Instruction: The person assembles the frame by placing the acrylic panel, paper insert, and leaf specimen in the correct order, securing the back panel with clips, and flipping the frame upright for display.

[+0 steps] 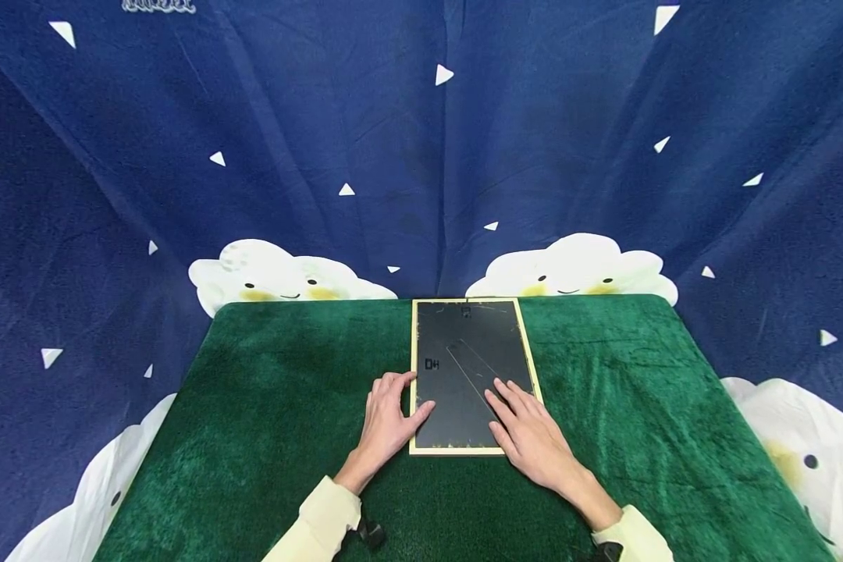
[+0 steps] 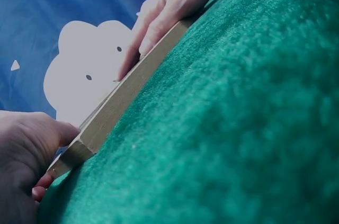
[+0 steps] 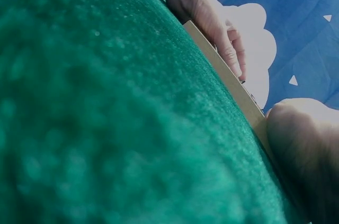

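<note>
A picture frame [image 1: 464, 343] lies back side up on the green cloth, with a dark backing board and a pale wooden rim. Thin diagonal lines on the board look like a folded stand, and small dark hangers show near its top and left. My left hand [image 1: 388, 414] holds the left rim, thumb over the board and fingers along the outer side. In the left wrist view, its fingertips show below the frame's edge. My right hand [image 1: 534, 437] rests on the lower right of the board with its fingers extended, touching the stand area.
Green plush cloth [image 1: 288, 375] covers the table around the frame. A blue curtain [image 1: 421, 156] with white triangles and cloud faces hangs behind and along both sides. The frame's top end lies at the table's far edge.
</note>
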Tool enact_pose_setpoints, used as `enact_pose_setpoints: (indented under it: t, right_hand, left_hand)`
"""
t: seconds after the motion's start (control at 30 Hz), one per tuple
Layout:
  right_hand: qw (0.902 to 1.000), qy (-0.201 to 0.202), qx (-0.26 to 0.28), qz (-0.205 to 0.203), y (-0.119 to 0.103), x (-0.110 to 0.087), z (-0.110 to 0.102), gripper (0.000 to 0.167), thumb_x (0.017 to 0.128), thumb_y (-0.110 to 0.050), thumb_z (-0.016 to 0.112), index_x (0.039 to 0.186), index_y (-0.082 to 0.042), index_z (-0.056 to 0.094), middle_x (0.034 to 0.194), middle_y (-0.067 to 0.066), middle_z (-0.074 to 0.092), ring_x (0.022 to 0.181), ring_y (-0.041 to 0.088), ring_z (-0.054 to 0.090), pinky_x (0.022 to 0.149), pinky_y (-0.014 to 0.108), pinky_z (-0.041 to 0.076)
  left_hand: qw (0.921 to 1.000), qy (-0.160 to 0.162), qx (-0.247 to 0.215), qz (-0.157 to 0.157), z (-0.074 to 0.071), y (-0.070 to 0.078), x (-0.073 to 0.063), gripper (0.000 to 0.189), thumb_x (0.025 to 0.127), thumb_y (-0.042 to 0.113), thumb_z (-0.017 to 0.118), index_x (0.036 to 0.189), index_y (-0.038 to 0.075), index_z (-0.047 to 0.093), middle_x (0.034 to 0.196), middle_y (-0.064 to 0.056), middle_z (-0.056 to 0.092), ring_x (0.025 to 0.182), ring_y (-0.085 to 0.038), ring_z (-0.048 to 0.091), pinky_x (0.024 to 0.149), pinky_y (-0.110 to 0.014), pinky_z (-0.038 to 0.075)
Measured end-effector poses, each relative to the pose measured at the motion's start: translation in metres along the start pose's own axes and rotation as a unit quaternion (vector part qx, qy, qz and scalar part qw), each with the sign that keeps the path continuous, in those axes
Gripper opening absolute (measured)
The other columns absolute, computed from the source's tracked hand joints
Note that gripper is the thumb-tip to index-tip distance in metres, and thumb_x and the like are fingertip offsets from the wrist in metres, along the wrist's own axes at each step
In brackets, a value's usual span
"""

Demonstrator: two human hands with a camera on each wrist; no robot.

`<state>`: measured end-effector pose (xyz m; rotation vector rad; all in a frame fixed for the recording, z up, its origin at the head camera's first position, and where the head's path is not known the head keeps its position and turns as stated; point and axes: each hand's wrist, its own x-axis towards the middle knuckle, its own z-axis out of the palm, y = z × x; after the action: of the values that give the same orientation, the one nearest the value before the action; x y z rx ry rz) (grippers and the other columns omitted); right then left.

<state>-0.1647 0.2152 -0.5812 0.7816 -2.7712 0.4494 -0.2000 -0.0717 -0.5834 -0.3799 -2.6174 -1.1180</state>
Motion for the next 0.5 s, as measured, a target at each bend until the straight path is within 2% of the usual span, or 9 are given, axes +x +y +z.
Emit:
enact_pose_setpoints:
  t: [0.17, 0.37, 0.5]
  right_hand:
    - [1.0000, 0.007, -0.003, -0.002, 0.0009, 0.0011, -0.0002, 0.053, 0.107, -0.030, 0.056, 0.155, -0.007, 0.050, 0.163, 0.018, 0.042, 0.151, 0.040, 0.038, 0.120, 0.054, 0.032]
    - [0.9999, 0.011, -0.010, -0.007, -0.0019, 0.0017, 0.0013, 0.053, 0.107, -0.030, 0.056, 0.154, -0.007, 0.052, 0.161, 0.019, 0.045, 0.149, 0.041, 0.040, 0.118, 0.056, 0.034]
    - [0.9996, 0.023, -0.010, -0.014, -0.0033, 0.0002, 0.0011, 0.052, 0.105, -0.027, 0.060, 0.151, -0.005, 0.054, 0.158, 0.021, 0.047, 0.146, 0.043, 0.043, 0.116, 0.058, 0.036]
  left_hand:
    - [1.0000, -0.006, 0.004, 0.000, -0.0012, -0.0001, 0.0022, 0.066, 0.088, 0.042, 0.081, 0.140, 0.006, 0.061, 0.118, -0.007, 0.061, 0.107, -0.026, 0.051, 0.088, -0.046, 0.041]
    - [1.0000, -0.003, -0.006, 0.001, -0.0019, -0.0037, 0.0019, 0.060, 0.087, 0.038, 0.082, 0.137, 0.008, 0.067, 0.118, -0.007, 0.061, 0.107, -0.026, 0.052, 0.088, -0.047, 0.041]
    - [0.9998, -0.019, -0.009, -0.001, -0.0037, -0.0020, 0.0009, 0.060, 0.088, 0.038, 0.081, 0.139, 0.008, 0.066, 0.119, -0.008, 0.061, 0.107, -0.026, 0.052, 0.089, -0.048, 0.041]
